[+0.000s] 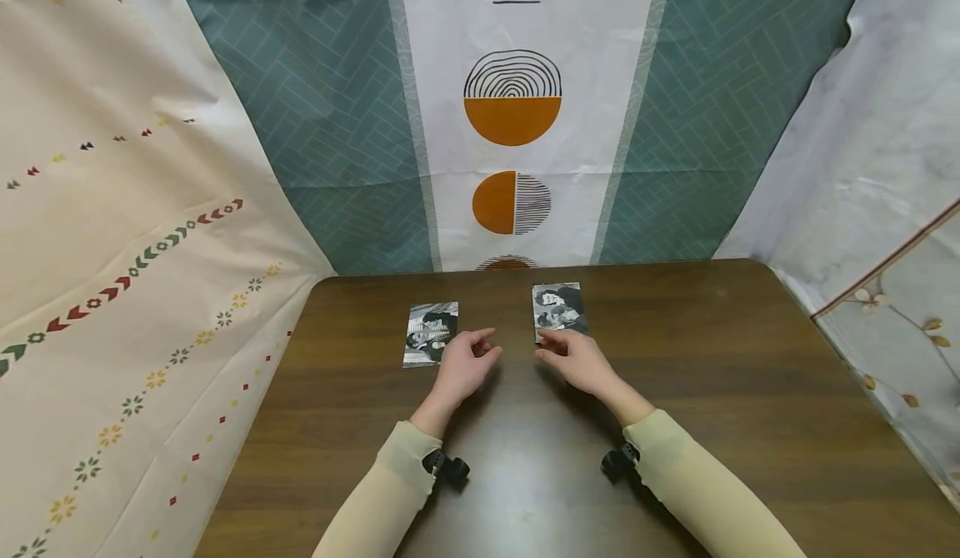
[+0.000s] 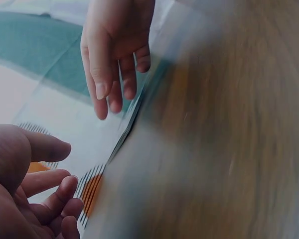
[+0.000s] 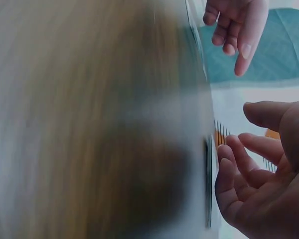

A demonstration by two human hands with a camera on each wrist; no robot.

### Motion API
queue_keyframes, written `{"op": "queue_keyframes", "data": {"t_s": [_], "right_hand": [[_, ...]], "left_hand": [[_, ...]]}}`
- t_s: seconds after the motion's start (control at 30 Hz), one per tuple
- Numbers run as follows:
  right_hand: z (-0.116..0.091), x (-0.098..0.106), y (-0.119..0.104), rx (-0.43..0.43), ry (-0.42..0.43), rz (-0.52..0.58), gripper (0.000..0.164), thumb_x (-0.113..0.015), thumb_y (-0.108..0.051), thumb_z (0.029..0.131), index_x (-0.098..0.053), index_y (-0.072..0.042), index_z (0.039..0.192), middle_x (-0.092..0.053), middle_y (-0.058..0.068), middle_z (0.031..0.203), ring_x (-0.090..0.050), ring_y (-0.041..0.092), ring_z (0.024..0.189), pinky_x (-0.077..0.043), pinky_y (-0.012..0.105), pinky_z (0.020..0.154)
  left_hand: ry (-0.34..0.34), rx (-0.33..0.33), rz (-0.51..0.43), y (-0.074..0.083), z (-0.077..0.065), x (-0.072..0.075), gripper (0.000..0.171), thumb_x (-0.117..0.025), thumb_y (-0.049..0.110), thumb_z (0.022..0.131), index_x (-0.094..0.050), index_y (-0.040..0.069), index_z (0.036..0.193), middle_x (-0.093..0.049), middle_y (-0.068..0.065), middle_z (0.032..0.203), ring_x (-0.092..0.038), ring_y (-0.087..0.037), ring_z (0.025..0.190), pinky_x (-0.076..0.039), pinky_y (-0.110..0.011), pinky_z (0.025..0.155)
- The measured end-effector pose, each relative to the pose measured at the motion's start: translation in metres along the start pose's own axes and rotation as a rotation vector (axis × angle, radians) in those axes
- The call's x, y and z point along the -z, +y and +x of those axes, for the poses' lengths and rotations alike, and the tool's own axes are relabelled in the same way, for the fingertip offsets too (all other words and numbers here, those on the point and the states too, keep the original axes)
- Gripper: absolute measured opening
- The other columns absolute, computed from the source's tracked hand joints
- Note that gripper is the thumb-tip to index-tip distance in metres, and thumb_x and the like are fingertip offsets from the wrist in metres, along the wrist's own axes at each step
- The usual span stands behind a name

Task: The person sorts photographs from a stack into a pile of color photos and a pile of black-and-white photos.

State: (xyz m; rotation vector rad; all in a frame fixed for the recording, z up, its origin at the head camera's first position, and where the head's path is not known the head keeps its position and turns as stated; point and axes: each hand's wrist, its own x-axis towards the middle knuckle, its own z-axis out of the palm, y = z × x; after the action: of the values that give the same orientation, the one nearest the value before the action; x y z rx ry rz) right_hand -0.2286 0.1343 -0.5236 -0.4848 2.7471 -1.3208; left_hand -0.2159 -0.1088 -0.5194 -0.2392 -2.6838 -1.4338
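Note:
Two black-and-white picture cards lie on the brown wooden table, one on the left (image 1: 422, 334) and one on the right (image 1: 559, 301). My left hand (image 1: 465, 366) is above the table beside the left card's lower right corner, which it partly covers in the head view. Near the lower edge of the right card is my right hand (image 1: 579, 362), overlapping it in that view. Both hands have loosely bent fingers, thumbs apart, and nothing between them. In the right wrist view, a thin dark edge (image 3: 209, 184) shows beside the right hand (image 3: 269, 174).
The wooden table (image 1: 675, 341) reaches back to a green and white patterned cloth (image 1: 510, 245). A cream cloth (image 1: 150, 291) hangs at the left and a pale flowered one (image 1: 885, 166) at the right. Each wrist wears a small black camera (image 1: 453, 469).

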Motion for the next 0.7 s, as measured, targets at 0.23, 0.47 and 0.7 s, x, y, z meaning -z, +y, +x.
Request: {"op": "queue_keyframes", "data": {"t_s": [0.23, 0.47, 0.7], "right_hand": [[-0.008, 0.029, 0.026, -0.043, 0.052, -0.053, 0.044, -0.074, -0.020, 0.102, -0.069, 0.000, 0.140, -0.074, 0.015, 0.125, -0.069, 0.033, 0.110, -0.055, 0.053, 0.094], [-0.005, 0.048, 0.046, -0.090, 0.139, -0.057, 0.044, -0.072, -0.019, 0.102, -0.068, 0.001, 0.141, -0.072, 0.020, 0.127, -0.068, 0.039, 0.116, -0.052, 0.056, 0.099], [0.005, 0.049, 0.055, -0.125, 0.169, -0.067, 0.048, -0.071, -0.020, 0.103, -0.064, 0.004, 0.144, -0.069, 0.024, 0.128, -0.066, 0.041, 0.117, -0.050, 0.056, 0.101]], "left_hand": [[-0.037, -0.011, -0.022, 0.013, 0.007, -0.027, 0.039, -0.076, 0.012, 0.095, -0.074, -0.003, 0.131, -0.066, -0.004, 0.093, -0.062, -0.022, 0.090, -0.051, -0.038, 0.084], [-0.024, -0.013, -0.010, 0.021, 0.026, -0.051, 0.038, -0.075, 0.011, 0.095, -0.075, -0.002, 0.130, -0.065, -0.003, 0.091, -0.063, -0.022, 0.090, -0.051, -0.037, 0.085], [0.005, 0.007, 0.045, 0.023, 0.036, -0.068, 0.037, -0.075, 0.013, 0.094, -0.076, -0.001, 0.129, -0.065, -0.002, 0.092, -0.060, -0.024, 0.092, -0.050, -0.041, 0.087]]}}
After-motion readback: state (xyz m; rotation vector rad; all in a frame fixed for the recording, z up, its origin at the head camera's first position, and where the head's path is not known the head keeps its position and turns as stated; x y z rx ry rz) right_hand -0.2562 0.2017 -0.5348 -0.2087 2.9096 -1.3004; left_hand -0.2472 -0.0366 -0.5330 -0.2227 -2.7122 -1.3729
